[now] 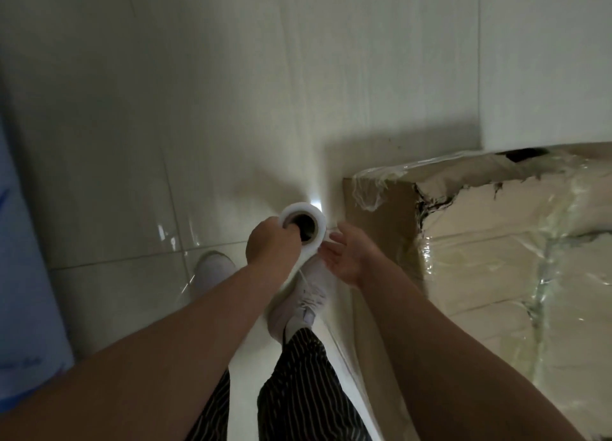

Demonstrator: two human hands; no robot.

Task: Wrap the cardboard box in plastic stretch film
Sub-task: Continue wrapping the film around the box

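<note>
The white roll of plastic stretch film (318, 224) is held upright, and its hole is seen from above. It is gripped by the left hand (270, 243), with fingers hooked in the hole. The right hand (344, 255) is kept open against the roll's right side. The big brown cardboard box (381, 218), partly wrapped, is found just right of the roll, nearer the right hand.
</note>
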